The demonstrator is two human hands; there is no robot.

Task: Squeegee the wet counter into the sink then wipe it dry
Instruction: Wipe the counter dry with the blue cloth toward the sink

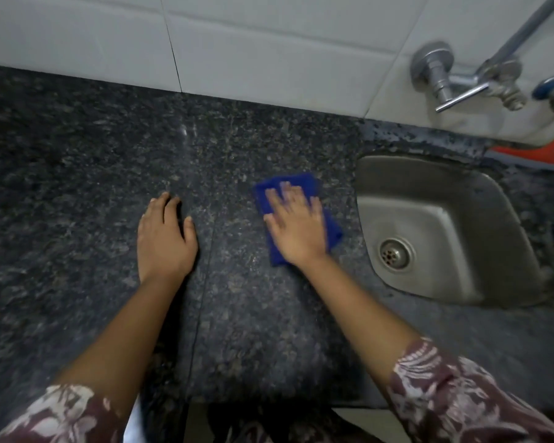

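A folded blue cloth [277, 183] lies on the dark speckled granite counter [77, 155], a little left of the steel sink [442, 219]. My right hand [296, 223] presses flat on the cloth with fingers spread, and it looks blurred. My left hand [163, 238] rests palm down on the bare counter to the left, holding nothing. The sink basin has a round drain [395, 253] near its bottom. No squeegee is in view.
A white tiled wall [237, 43] backs the counter. Chrome taps [442, 78] and a pipe stick out of the wall above the sink. An orange and white object [538, 151] sits behind the sink at the right edge. The counter's front edge runs near my body.
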